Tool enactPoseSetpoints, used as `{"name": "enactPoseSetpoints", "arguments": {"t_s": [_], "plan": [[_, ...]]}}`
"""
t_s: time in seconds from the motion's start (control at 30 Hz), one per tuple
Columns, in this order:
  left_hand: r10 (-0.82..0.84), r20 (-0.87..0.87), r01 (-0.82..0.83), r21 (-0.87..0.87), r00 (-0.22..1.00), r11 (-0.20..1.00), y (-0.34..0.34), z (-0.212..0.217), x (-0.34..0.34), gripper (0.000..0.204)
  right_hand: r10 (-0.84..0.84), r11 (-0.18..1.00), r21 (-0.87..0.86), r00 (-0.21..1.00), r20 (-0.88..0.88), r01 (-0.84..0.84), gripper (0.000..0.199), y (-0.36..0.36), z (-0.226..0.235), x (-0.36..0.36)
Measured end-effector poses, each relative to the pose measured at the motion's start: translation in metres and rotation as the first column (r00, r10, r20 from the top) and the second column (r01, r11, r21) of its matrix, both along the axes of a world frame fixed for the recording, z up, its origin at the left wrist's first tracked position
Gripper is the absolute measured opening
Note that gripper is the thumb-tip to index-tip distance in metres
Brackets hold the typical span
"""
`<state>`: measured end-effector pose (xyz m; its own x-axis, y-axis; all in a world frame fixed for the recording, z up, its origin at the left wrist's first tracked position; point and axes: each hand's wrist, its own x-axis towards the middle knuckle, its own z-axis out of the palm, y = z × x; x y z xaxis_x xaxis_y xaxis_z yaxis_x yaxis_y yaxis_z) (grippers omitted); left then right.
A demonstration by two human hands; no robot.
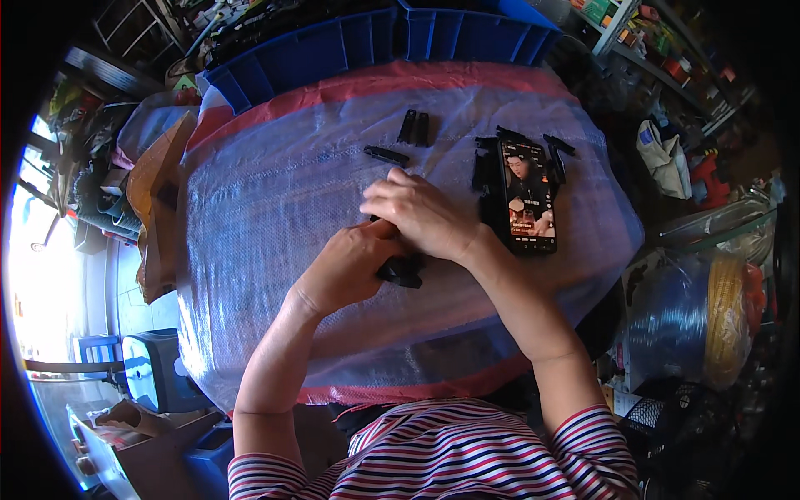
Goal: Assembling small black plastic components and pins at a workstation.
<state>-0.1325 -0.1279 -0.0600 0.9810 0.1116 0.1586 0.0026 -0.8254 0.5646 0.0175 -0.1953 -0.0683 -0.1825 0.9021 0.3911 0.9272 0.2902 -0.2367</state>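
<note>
My left hand (354, 260) is closed round a black plastic part (402, 272), whose lower end sticks out beside the palm. Bent over the top of the same part, my right hand (421, 215) presses against the left one, and its fingers hide most of the piece. Just beyond the hands lies a slim black piece (387, 156) on its side. Two more black pieces (415, 128) rest side by side farther back. To the right, a smartphone (528, 196) with its screen lit leans or lies on several black pieces (485, 167); which of the two I cannot tell.
A translucent woven sheet with red borders (250, 217) covers the work surface. Along its far edge stand two blue plastic bins (308, 62) (475, 35). Brown paper (162, 208) hangs at the left edge. A wrapped yellow-and-clear roll (700, 317) sits at the right.
</note>
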Motion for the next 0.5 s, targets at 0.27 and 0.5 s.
{"name": "enactPoseSetpoints", "arguments": {"t_s": [0.27,0.5], "plan": [[0.105,0.003,-0.104,-0.125,0.994,0.987,0.007,0.011,-0.002,0.026,-0.131,0.985,0.002,0.763,-0.633,0.171,0.030,-0.017,0.023,0.006],[0.327,-0.034,-0.072,-0.992,0.944,0.107,0.013,0.009,0.002,0.020,0.068,0.996,0.074,0.131,-0.989,0.045,0.037,-0.061,0.025,-0.018]]}}
